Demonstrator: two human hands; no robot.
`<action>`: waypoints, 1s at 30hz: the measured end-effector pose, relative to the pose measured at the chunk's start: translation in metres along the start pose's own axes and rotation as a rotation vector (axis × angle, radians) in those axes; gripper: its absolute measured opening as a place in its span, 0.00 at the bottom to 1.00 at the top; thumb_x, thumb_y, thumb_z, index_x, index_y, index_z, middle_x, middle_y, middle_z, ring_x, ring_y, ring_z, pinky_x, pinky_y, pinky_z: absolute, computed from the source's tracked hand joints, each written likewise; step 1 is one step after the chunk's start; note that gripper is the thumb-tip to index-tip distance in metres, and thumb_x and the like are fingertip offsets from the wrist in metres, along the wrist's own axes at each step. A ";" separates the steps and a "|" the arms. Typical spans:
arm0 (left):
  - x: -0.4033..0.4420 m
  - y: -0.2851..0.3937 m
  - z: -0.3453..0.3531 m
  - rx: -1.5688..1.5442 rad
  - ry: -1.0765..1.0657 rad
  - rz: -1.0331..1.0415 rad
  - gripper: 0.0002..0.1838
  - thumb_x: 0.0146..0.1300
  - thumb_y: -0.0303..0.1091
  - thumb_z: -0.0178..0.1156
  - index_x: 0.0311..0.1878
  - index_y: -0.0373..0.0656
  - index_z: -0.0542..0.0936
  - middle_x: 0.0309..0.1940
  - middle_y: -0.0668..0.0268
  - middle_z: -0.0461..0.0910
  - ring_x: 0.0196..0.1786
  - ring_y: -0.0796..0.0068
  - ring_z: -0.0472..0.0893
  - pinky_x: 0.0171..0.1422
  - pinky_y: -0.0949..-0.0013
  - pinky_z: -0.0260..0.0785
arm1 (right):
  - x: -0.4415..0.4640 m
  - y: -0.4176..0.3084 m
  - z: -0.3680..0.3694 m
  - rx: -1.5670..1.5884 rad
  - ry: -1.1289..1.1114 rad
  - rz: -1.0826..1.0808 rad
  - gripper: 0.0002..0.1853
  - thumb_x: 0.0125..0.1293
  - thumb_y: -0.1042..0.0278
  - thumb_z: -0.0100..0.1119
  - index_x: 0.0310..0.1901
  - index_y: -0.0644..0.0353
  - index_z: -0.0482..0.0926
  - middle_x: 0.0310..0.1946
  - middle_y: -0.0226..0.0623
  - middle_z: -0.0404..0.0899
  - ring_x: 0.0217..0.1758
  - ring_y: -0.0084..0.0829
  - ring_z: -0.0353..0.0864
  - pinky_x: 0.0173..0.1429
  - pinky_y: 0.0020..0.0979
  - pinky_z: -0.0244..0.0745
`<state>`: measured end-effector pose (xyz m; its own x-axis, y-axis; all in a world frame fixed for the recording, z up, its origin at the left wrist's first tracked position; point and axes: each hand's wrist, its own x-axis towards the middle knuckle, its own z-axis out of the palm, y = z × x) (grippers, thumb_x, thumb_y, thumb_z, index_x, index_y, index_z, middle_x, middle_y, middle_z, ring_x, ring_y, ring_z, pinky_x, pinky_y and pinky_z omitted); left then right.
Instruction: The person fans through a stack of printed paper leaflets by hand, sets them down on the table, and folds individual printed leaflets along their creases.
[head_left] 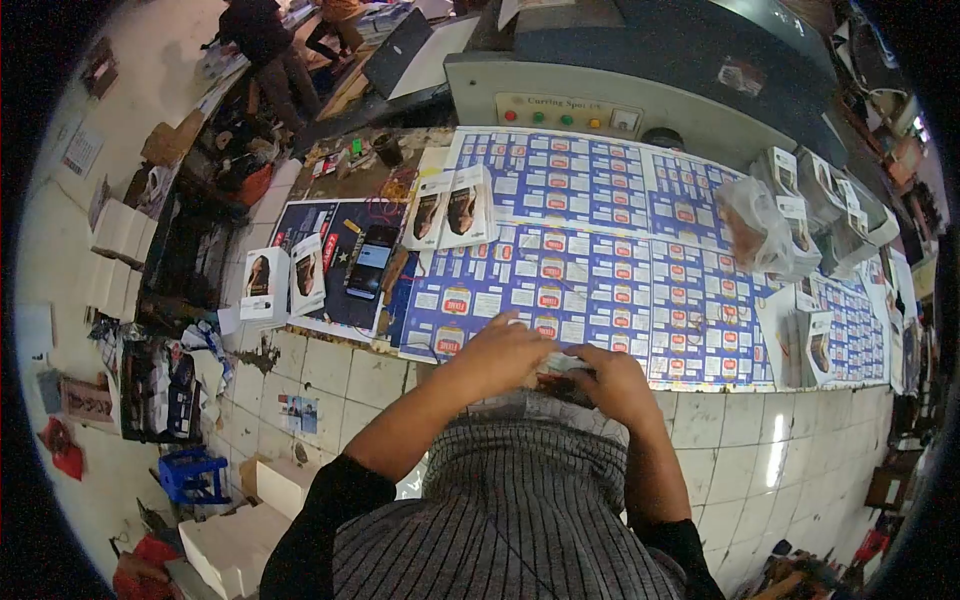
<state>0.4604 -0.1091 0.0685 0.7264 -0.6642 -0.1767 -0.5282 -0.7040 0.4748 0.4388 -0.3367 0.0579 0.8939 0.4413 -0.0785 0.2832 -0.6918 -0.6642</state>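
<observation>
My right hand (612, 380) is closed around a small stack of printed pieces (566, 383), white and dark brown, held low in front of my body at the table's front edge. Beside it, my left hand (498, 358) has its fingers bent towards the stack's upper left side. The fingertips are partly hidden, so what they grip is unclear. Beneath and beyond both hands, blue printed sheets (600, 270) with red-and-white labels cover the tabletop. White stacks with a dark brown picture (465, 212) lie on the sheets further back.
More white stacks (265, 285) and a phone (372, 262) lie at the left. A plastic bag (752, 228) sits by further stacks (815, 345) at the right. Behind the table stands a machine with buttons (570, 115). A blue stool (192, 475) is on the floor; a person (265, 50) stands far left.
</observation>
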 end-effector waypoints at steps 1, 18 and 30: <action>-0.002 -0.001 0.000 -0.003 0.008 -0.009 0.18 0.67 0.37 0.55 0.59 0.48 0.77 0.50 0.55 0.81 0.59 0.57 0.77 0.71 0.49 0.58 | 0.001 0.003 0.002 0.089 0.040 0.030 0.19 0.57 0.71 0.68 0.51 0.62 0.81 0.36 0.44 0.86 0.35 0.42 0.86 0.43 0.35 0.79; 0.016 -0.058 0.106 -1.103 0.504 -0.367 0.15 0.71 0.29 0.55 0.59 0.37 0.74 0.48 0.63 0.83 0.49 0.75 0.81 0.56 0.69 0.73 | 0.027 0.011 0.022 0.518 0.396 0.145 0.17 0.65 0.66 0.65 0.51 0.65 0.76 0.43 0.40 0.79 0.42 0.29 0.80 0.40 0.29 0.76; 0.015 -0.041 0.109 -1.063 0.294 -0.289 0.33 0.64 0.33 0.66 0.69 0.40 0.62 0.58 0.59 0.74 0.61 0.68 0.74 0.64 0.64 0.68 | 0.064 0.038 0.089 0.475 0.121 0.276 0.35 0.59 0.47 0.71 0.56 0.71 0.74 0.49 0.54 0.79 0.49 0.42 0.82 0.55 0.40 0.76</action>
<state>0.4451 -0.1181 -0.0480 0.9090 -0.3289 -0.2559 0.2138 -0.1589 0.9639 0.4757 -0.2840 -0.0389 0.9542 0.1923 -0.2293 -0.1292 -0.4266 -0.8952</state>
